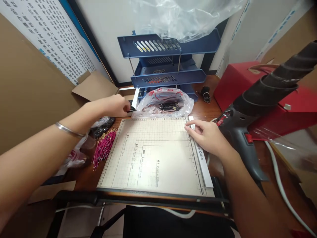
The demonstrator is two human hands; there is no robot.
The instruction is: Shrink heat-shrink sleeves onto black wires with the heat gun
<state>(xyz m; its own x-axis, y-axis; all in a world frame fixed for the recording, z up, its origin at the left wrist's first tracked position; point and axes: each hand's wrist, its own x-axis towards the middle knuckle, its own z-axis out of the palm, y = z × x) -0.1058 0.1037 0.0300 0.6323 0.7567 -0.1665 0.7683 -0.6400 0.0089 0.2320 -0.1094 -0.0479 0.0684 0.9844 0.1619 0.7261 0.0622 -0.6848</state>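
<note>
My left hand (115, 105) reaches past the far left corner of the paper cutter board (158, 158). Its fingers are closed on thin black wires (132, 109), beside a small open box (127, 92). My right hand (204, 134) rests at the board's far right edge by the white strip (204, 168), thumb and forefinger pinched together; anything between them is too small to make out. A clear plastic bag (146, 107) of black wires with golden tips lies behind the board. Magenta wires (105, 145) are bunched at the left of it.
Blue stacked trays (158, 49) stand at the back under clear plastic film (188, 16). On the right are a dark heat gun (244, 122) and a red box (247, 82). A black wire bundle (205, 94) sits behind. A cardboard flap (95, 86) stands at left.
</note>
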